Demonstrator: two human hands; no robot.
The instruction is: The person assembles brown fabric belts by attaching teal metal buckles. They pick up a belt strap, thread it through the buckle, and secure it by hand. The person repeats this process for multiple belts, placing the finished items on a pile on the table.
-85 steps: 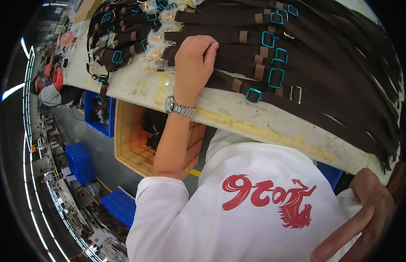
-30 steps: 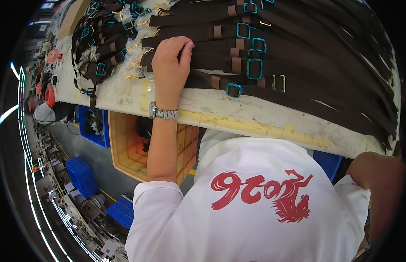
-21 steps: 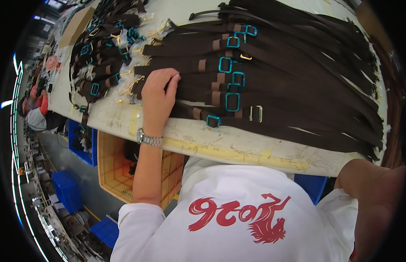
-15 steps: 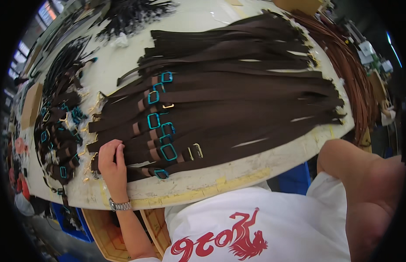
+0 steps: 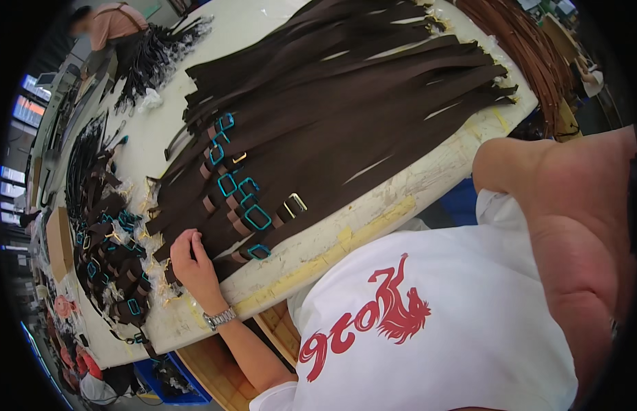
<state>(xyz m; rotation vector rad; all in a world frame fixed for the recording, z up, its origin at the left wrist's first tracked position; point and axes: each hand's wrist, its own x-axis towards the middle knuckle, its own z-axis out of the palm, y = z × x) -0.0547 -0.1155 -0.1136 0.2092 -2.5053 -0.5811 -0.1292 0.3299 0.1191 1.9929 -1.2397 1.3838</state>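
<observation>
My L hand [image 5: 196, 266], lower L of frame, curled narrow on brown straps [image 5: 318, 151], can't tell if gripping; R hand off-frame. Straps prob. soft, light: pinch L ends [image 5: 159, 225].

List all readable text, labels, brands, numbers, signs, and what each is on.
Shirt: large red numerals beside a red horse, upside down in this view; legible, but I won't copy them.
Watch: too small to read.
Straps: no text visible.
Box: none I can make out.
Background: too small or blurred.
</observation>
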